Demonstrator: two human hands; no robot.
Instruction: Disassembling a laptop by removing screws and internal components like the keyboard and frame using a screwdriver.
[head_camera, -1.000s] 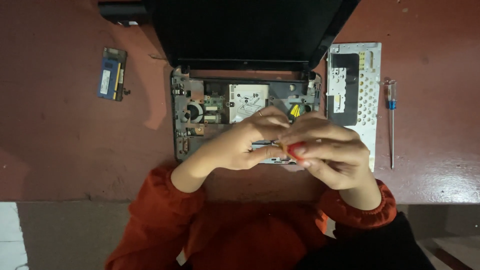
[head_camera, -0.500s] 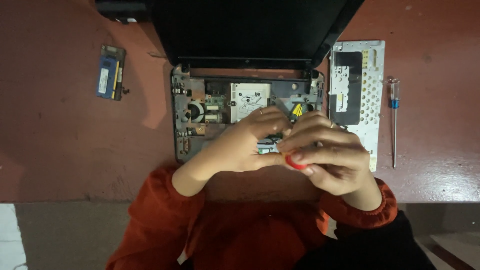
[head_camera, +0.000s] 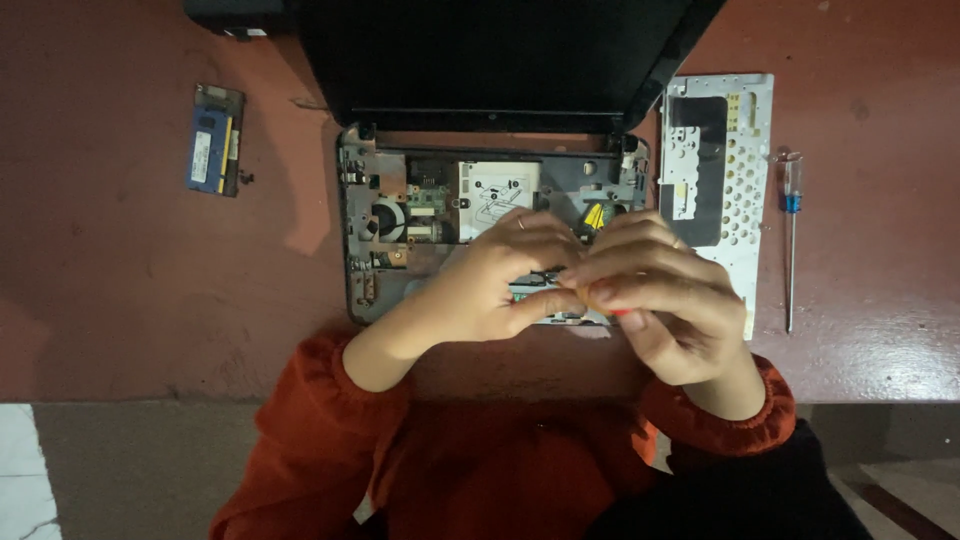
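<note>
My left hand (head_camera: 490, 285) and right hand (head_camera: 665, 300) meet at centre frame over the opened laptop base (head_camera: 400, 215); the right pinches a red-handled tool (head_camera: 622, 312), the left fingers press a small part I cannot identify; the keyboard cover (head_camera: 735, 170) and memory module (head_camera: 213, 150) are already out, the board still in; a spare screwdriver (head_camera: 791, 240) lies at right.

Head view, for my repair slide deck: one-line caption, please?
Both hands work a red-handled tool over an opened laptop, blue screwdriver lying at right.
</note>
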